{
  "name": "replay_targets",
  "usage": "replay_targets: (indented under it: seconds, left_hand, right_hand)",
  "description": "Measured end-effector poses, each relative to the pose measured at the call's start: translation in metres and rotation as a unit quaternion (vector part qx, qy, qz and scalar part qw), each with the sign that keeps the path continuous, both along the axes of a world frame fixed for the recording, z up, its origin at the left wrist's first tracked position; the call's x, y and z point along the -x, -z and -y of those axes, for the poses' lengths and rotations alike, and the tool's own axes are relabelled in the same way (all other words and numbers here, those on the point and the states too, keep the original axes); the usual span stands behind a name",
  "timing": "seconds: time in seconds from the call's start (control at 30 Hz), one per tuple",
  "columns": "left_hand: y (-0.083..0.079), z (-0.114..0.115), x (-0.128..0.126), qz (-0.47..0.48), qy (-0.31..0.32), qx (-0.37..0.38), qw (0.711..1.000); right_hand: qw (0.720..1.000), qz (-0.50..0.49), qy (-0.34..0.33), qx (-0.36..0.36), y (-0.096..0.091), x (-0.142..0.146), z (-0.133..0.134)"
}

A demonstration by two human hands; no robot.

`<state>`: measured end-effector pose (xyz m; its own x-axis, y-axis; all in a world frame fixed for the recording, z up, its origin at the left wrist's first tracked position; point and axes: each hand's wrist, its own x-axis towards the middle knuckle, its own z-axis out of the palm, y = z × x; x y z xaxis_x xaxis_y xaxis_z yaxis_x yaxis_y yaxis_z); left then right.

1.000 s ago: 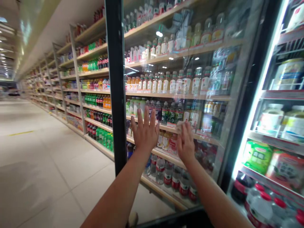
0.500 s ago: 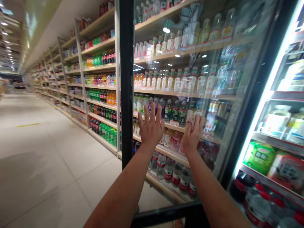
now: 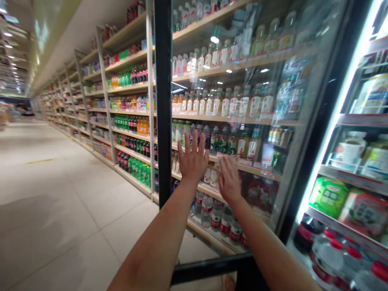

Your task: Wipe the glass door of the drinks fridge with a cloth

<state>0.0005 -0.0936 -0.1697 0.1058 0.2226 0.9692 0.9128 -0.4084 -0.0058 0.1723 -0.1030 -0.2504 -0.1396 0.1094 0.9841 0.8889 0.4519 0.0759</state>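
Observation:
A black-framed glass door (image 3: 257,194) stands open in front of me, with shelves of bottles showing through it. My left hand (image 3: 194,159) is flat against the pane, its fingers spread and nothing in it. Beside it, to the right, my right hand (image 3: 229,180) presses a thin, pale cloth (image 3: 235,160) to the glass. Its fingers lie close together over the cloth, most of which they cover. Lights and blurred shapes reflect in the pane.
To the right, a lit fridge (image 3: 354,169) holds bottles, jars and a green pack (image 3: 329,197). Long drink shelves (image 3: 130,111) run away on the left beside a pale tiled floor (image 3: 75,198). The door's black bottom rail (image 3: 212,267) crosses low in front of me.
My right hand has slid left and down across the glass with the cloth, closer to my left hand. The left hand keeps its place on the pane.

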Motion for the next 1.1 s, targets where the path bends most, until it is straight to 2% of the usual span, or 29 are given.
replay_targets:
  seconds: [0.07,0.13,0.2,0.23,0.3,0.37,0.43,0.47,0.53,0.6,0.63,0.67,0.77,0.83,0.97,1.03,1.1]
  left_hand:
    - [0.001,-0.001,0.0,-0.001,-0.008,-0.009,1.0]
    - [0.001,-0.001,0.0,-0.003,-0.012,-0.01,1.0]
    - [0.001,-0.001,0.0,-0.004,-0.013,-0.007,1.0]
    - [0.001,-0.001,0.0,-0.004,-0.014,-0.008,1.0]
    - [0.001,-0.001,0.0,-0.004,-0.013,-0.013,1.0]
    - [0.002,-0.001,0.0,-0.003,-0.012,-0.019,1.0]
    - [0.002,-0.002,0.0,-0.004,-0.012,-0.02,1.0]
    - [0.002,-0.002,0.0,-0.003,-0.013,-0.019,1.0]
    - [0.003,-0.003,0.0,-0.004,-0.013,-0.017,1.0]
    - [0.003,-0.003,0.0,-0.004,-0.013,-0.017,1.0]
    - [0.003,-0.003,0.0,-0.005,-0.012,-0.018,1.0]
    - [0.003,-0.003,0.0,-0.005,-0.011,-0.018,1.0]
    - [0.004,-0.002,0.0,-0.005,-0.007,-0.017,1.0]
    - [0.004,-0.002,0.0,-0.004,0.0,-0.014,1.0]
    - [0.004,-0.002,0.0,-0.005,0.014,-0.014,1.0]
    - [0.003,-0.002,0.0,-0.002,0.019,-0.014,1.0]
    - [0.003,-0.002,0.0,0.002,0.023,-0.011,1.0]
  right_hand:
    - [0.999,0.047,-0.003,0.02,0.005,-0.005,0.001]
    - [0.999,-0.05,0.02,-0.001,0.006,-0.016,0.0]
    - [0.982,-0.183,0.044,-0.033,0.009,-0.024,0.0]
    - [0.973,-0.22,0.05,-0.042,0.012,-0.026,0.0]
    - [0.981,-0.188,0.044,-0.028,0.022,-0.023,0.003]
    - [0.998,-0.063,0.026,0.011,0.036,-0.017,0.007]
    - [0.999,0.019,0.02,0.032,0.048,-0.014,0.01]
    - [0.999,0.012,0.026,0.028,0.052,-0.015,0.009]
    - [0.995,-0.086,0.05,-0.004,0.056,-0.018,0.007]
    - [0.979,-0.19,0.067,-0.029,0.059,-0.018,0.004]
    - [0.976,-0.206,0.066,-0.028,0.062,-0.016,0.004]
    - [0.98,-0.19,0.059,-0.017,0.065,-0.012,0.004]
    - [0.998,-0.047,0.025,0.036,0.072,-0.003,0.007]
    - [0.998,-0.031,0.026,0.038,0.068,-0.001,0.008]
    - [0.982,-0.178,0.057,-0.03,0.032,0.001,0.002]
    - [0.989,-0.14,0.044,-0.022,0.01,0.004,0.0]
    - [0.999,-0.043,0.016,0.008,-0.009,0.007,-0.002]
